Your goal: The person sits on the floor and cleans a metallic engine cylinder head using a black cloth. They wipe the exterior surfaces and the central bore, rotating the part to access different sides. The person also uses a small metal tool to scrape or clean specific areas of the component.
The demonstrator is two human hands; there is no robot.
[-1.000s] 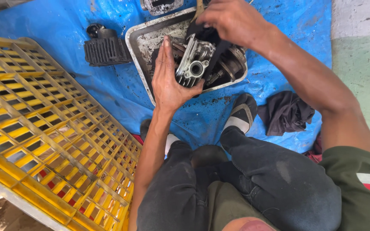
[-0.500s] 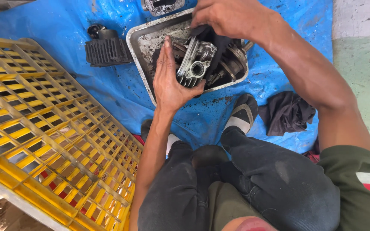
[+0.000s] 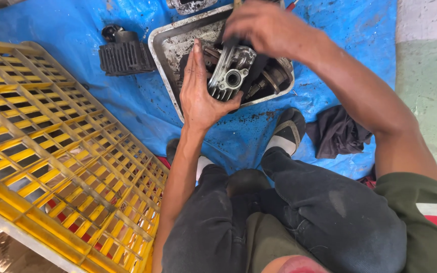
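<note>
A silver finned engine part (image 3: 231,73) with a round bore stands in a greasy metal tray (image 3: 164,46) on a blue tarp. My left hand (image 3: 201,91) presses flat against its left side, thumb hooked under its lower edge, steadying it. My right hand (image 3: 264,28) comes in from the upper right and is closed over the top of the part; a dark thin tool or handle seems to be under its fingers, mostly hidden. Dark gears and oily pieces (image 3: 274,78) lie in the tray to the right of the part.
A black finned cylinder (image 3: 125,54) lies on the tarp (image 3: 142,108) left of the tray. A yellow plastic crate (image 3: 41,151) fills the left side. A dark rag (image 3: 337,132) lies at the right beside my shoe (image 3: 285,132). Bare concrete floor (image 3: 428,71) runs along the right edge.
My right hand has shifted slightly over the top of the engine part. My left hand stays pressed on its side. The view has moved a little closer.
</note>
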